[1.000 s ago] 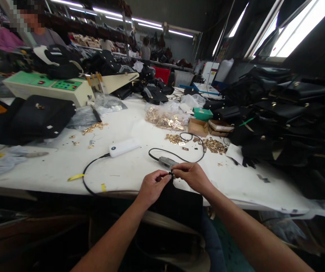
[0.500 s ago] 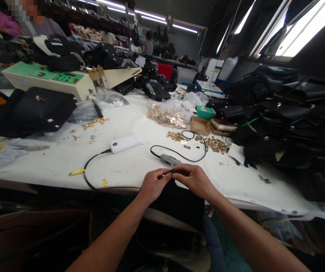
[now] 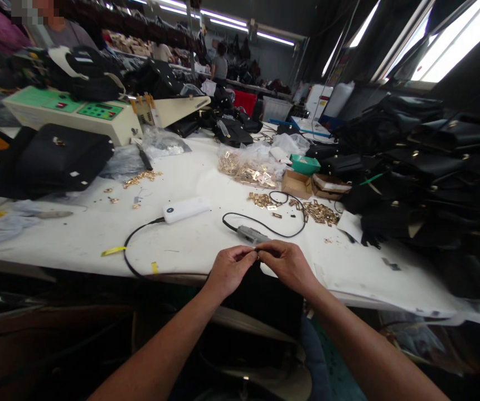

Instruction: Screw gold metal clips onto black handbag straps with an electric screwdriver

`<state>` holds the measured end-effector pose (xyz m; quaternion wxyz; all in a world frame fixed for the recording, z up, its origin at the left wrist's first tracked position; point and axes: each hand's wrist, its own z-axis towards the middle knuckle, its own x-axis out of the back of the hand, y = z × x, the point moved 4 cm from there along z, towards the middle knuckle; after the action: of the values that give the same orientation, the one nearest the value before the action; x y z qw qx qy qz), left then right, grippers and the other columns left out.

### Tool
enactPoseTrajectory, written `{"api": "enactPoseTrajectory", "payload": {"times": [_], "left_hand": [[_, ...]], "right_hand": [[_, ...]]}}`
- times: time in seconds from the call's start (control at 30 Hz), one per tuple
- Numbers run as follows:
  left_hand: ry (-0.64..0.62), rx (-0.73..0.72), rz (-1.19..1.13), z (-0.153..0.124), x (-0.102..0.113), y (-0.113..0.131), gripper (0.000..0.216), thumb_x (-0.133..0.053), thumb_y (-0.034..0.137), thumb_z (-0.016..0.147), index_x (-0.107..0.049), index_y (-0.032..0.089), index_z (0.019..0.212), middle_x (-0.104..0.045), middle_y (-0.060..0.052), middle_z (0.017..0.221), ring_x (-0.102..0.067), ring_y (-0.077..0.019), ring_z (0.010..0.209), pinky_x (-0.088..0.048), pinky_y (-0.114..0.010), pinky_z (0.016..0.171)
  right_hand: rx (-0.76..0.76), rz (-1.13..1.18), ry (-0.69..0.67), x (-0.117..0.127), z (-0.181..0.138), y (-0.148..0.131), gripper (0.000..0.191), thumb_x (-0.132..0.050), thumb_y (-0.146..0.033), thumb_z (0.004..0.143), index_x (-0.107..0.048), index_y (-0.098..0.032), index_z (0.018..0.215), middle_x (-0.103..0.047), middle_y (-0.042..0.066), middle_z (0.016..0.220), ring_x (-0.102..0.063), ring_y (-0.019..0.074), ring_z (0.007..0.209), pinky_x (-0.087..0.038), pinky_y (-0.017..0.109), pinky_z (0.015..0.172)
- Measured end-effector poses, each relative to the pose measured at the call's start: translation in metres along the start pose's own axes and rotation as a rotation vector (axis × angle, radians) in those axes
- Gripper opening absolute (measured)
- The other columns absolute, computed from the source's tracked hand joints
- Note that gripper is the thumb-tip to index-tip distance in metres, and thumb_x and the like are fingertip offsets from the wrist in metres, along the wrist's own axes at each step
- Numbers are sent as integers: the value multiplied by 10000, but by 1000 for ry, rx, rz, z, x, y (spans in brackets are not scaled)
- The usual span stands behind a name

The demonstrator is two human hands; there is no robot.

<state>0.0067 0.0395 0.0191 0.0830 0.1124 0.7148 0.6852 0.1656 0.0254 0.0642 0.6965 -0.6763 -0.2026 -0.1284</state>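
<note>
A black bag (image 3: 265,301) with a pale lining hangs open over my lap at the table's front edge. Its upper flap rises between my hands. My left hand (image 3: 232,270) pinches the flap's edge with thumb and fingers. Opposite it, my right hand (image 3: 285,264) grips the same edge, the fingertips of both hands nearly meeting. A tiny dark and shiny spot shows between the thumbs, too small to name. Just beyond my fingers lies a grey handheld tool (image 3: 251,235) on a black cable, touched by neither hand as far as I can see.
On the white table (image 3: 189,245) lie a white power bank (image 3: 186,210), loose gold fittings (image 3: 319,213) and a bag of gold hardware (image 3: 248,168). Black bags (image 3: 423,167) pile up at right. A green-topped machine (image 3: 72,114) stands back left. Other people (image 3: 219,62) are farther off.
Both hands stay together at the flap's edge; their fingertips have shifted slightly. The view has moved a little. Nothing on the table has visibly moved.
</note>
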Motion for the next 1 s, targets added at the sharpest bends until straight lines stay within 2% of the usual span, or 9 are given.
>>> {"api": "enactPoseTrajectory", "payload": {"times": [0.27,0.47,0.57,0.67,0.73,0.8,0.87,1.0], "left_hand": [[57,26,29,-8,-7,16,189,-655,348,832,-761,194,808,-744,-4,737,-680,-168,707,-483,-239,651],[53,25,124,-6,-11,14,204,-634,371,859,-746,202,833,-743,-7,768,-668,-177,714,-477,-259,653],[22,-89,367,-12,-6,18,218,-619,383,897,-746,218,963,-763,-32,919,-684,-214,849,-500,-321,794],[20,-354,747,-28,1,29,272,-647,307,890,-679,208,1142,-731,-75,1126,-647,-261,1053,-457,-413,976],[-54,-464,906,-41,1,30,283,-632,271,906,-647,201,1180,-718,-85,1120,-636,-261,1053,-441,-441,991],[-153,-475,1020,-51,-1,27,233,-574,275,954,-653,215,1164,-717,-71,1036,-643,-247,977,-451,-431,925],[-227,-419,1117,-56,-4,20,203,-526,285,988,-681,233,1108,-711,-58,958,-643,-240,912,-450,-408,835],[-306,-328,1234,-54,-12,9,195,-526,278,994,-712,235,958,-695,-45,890,-639,-234,853,-425,-384,752]], "right_hand": [[-91,158,-9,5,-5,-4,231,-628,-258,808,-807,-169,924,-761,30,820,-679,186,779,-515,267,730],[-105,139,24,6,-7,4,244,-617,-234,777,-802,-149,911,-741,28,749,-648,160,686,-494,249,663],[-146,150,24,9,-4,11,238,-608,-222,764,-792,-149,897,-731,26,723,-640,149,655,-484,233,626],[-220,169,18,12,2,20,219,-602,-197,748,-779,-147,866,-713,22,669,-636,136,612,-481,214,594],[-290,190,-1,9,6,29,195,-607,-178,736,-770,-142,838,-705,24,637,-642,133,589,-479,201,565],[-366,215,-43,1,6,40,170,-614,-156,724,-762,-139,805,-694,23,596,-641,132,557,-465,188,520],[-429,209,-93,-10,2,52,153,-621,-137,713,-759,-142,777,-677,13,551,-622,127,512,-450,182,485],[-434,86,-116,-19,-3,66,181,-614,-137,722,-776,-159,800,-684,-1,556,-615,119,502,-453,183,488]]}}
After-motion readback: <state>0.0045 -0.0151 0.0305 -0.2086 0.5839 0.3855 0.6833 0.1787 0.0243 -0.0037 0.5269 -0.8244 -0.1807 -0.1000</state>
